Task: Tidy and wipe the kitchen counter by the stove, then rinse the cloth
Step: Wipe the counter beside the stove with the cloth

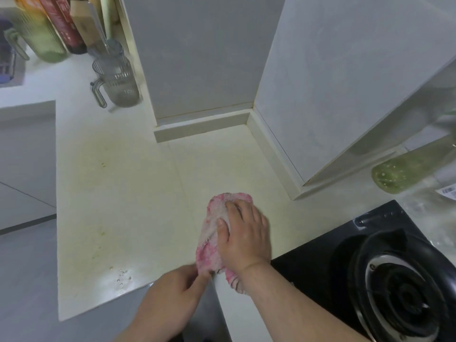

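**Wiping the counter beside the stove, cloth under the right hand**

Seen from above, a pale counter (123,193) runs up to a tiled wall corner, with a black gas stove (345,262) set into it on the right. A pink and white cloth (209,243) lies on the counter just left of the stove, its near end hanging over the front edge. The right hand (244,233) lies flat on top of it, fingers straight and close together, pressing down. The left hand (172,297) sits at the front edge with its fingers curled. Their tips meet the cloth's near corner in what looks like a pinch, though the grip itself is partly hidden.

The tidying appears mostly done. The stretch by the stove carries nothing but the cloth, while a ribbed glass jug (116,80) and several bottles (61,23) stand well apart at the far left, and a green bottle (404,171) stands behind the stove.

The wiping seems to be under way rather than finished — faint yellowish stains (102,233) mark the left half of the counter, and small crumbs or droplets (122,275) sit near its front edge. Rinsing the cloth is not yet done, and no tap is in view.
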`<state>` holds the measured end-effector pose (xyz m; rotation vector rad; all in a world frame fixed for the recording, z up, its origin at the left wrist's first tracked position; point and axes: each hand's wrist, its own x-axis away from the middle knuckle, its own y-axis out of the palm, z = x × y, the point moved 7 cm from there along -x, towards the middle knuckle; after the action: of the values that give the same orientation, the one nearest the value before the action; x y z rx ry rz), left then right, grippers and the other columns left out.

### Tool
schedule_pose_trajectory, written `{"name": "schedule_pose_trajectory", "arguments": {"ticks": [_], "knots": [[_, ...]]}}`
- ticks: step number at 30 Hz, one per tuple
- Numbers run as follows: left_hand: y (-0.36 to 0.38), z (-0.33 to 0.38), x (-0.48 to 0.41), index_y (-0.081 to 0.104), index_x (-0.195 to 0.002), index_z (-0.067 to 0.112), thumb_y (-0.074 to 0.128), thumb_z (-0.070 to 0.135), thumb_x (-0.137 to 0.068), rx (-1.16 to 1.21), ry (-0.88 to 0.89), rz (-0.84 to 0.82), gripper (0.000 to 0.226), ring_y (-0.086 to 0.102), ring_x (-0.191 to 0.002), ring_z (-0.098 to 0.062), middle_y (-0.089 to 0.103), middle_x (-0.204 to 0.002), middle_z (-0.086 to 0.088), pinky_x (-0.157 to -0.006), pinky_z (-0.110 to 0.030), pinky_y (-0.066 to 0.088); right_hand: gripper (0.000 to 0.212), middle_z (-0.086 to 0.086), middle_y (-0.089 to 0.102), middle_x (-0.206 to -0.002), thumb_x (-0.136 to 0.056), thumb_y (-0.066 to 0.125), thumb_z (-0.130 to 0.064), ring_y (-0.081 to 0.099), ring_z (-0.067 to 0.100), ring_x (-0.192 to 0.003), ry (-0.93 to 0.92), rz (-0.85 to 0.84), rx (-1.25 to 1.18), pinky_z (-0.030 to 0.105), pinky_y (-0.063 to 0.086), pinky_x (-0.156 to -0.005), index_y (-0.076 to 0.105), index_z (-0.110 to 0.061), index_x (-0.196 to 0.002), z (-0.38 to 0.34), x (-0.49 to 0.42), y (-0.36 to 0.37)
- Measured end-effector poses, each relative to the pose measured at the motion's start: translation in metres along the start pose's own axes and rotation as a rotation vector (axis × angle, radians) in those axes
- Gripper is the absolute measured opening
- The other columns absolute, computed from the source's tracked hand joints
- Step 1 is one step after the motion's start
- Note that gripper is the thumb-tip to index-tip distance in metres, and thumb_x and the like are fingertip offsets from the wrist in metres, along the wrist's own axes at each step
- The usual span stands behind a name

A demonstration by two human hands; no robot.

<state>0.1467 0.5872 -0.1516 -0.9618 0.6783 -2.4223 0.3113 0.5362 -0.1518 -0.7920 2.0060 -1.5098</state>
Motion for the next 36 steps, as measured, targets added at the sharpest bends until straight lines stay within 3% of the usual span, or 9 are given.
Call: {"name": "schedule_pose_trajectory", "arguments": {"ticks": [4,7,13,16,18,21,24,31,36], "knots": [[-0.056,0.028,-0.016,0.056,-0.067,0.033,0.05,0.051,-0.09,-0.101,0.112,0.13,0.03,0.055,-0.065,-0.003,0.06,-0.067,0.011,-0.059,-0.018,0.041,0.047,-0.001,0.054,-0.132,-0.093,0.035,-0.046,0.047,0.021,-0.125,0.021,-0.021,0.013,0.041,0.04,-0.107,0.05,-0.024,-0.132,0.004,-0.016,0.0],[-0.108,0.046,-0.053,0.065,-0.098,0.032,0.062,0.036,-0.088,0.085,0.224,0.377,0.011,0.061,-0.081,-0.001,0.064,-0.092,0.017,-0.074,-0.025,0.05,0.051,0.0,0.054,-0.132,-0.089,0.04,-0.047,0.048,0.022,-0.125,0.035,-0.024,-0.006,0.04,0.04,-0.108,0.049,-0.021,-0.133,0.006,-0.037,-0.001],[-0.196,0.072,-0.163,0.021,-0.149,0.012,0.068,0.039,-0.082,0.25,0.356,0.659,0.086,0.031,-0.14,-0.021,0.028,-0.153,-0.005,-0.113,-0.044,0.034,0.052,0.003,0.051,-0.129,-0.086,0.049,-0.05,0.049,0.022,-0.117,0.073,-0.037,-0.096,0.036,0.044,-0.104,0.053,-0.016,-0.125,0.007,-0.063,-0.007],[-0.227,0.091,-0.204,0.024,-0.148,0.016,0.064,0.045,-0.078,0.342,0.438,0.664,0.086,0.033,-0.141,-0.02,0.034,-0.151,-0.005,-0.113,-0.046,0.033,0.041,0.003,0.056,-0.115,-0.085,0.055,-0.047,0.054,0.024,-0.105,0.041,0.024,-0.038,0.04,0.049,-0.094,0.06,-0.016,-0.112,0.0,-0.055,-0.018],[-0.241,0.098,-0.218,0.03,-0.146,0.017,0.061,0.045,-0.079,0.35,0.455,0.711,0.079,0.041,-0.136,-0.02,0.043,-0.147,-0.004,-0.11,-0.046,0.038,0.051,0.005,0.055,-0.129,-0.086,0.054,-0.051,0.053,0.025,-0.119,0.063,-0.005,0.018,0.039,0.044,-0.104,0.056,-0.016,-0.124,-0.002,-0.041,-0.015],[-0.247,0.094,-0.225,0.039,-0.142,0.02,0.058,0.035,-0.082,0.356,0.479,0.774,0.065,0.053,-0.125,-0.016,0.055,-0.136,0.002,-0.102,-0.043,0.045,0.079,0.002,0.024,-0.16,-0.088,0.039,-0.062,0.018,0.017,-0.148,0.135,-0.108,-0.021,0.031,0.014,-0.117,0.028,-0.017,-0.151,-0.004,-0.026,-0.002],[-0.247,0.087,-0.226,0.038,-0.144,0.023,0.06,0.033,-0.081,0.393,0.463,0.773,0.068,0.056,-0.121,-0.011,0.058,-0.132,0.006,-0.102,-0.038,0.047,0.087,-0.003,0.0,-0.163,-0.086,0.021,-0.067,-0.009,0.006,-0.144,0.168,-0.138,-0.104,0.024,-0.006,-0.114,0.006,-0.017,-0.155,-0.006,-0.036,0.005],[-0.245,0.086,-0.226,0.039,-0.145,0.022,0.063,0.028,-0.081,0.455,0.496,0.802,0.068,0.056,-0.12,-0.014,0.058,-0.132,0.005,-0.103,-0.036,0.047,0.07,0.005,0.032,-0.157,-0.09,0.031,-0.052,0.026,0.019,-0.146,0.235,-0.028,-0.079,0.028,0.009,-0.116,0.034,-0.016,-0.15,0.003,-0.099,0.007],[-0.243,0.089,-0.226,0.041,-0.145,0.025,0.065,0.026,-0.081,0.487,0.506,0.786,0.068,0.057,-0.119,-0.017,0.059,-0.132,0.003,-0.104,-0.034,0.047,0.061,0.005,0.028,-0.159,-0.095,0.05,-0.041,0.024,0.022,-0.147,0.229,-0.048,-0.087,0.033,0.018,-0.118,0.032,-0.02,-0.15,0.01,-0.155,0.01]]}}
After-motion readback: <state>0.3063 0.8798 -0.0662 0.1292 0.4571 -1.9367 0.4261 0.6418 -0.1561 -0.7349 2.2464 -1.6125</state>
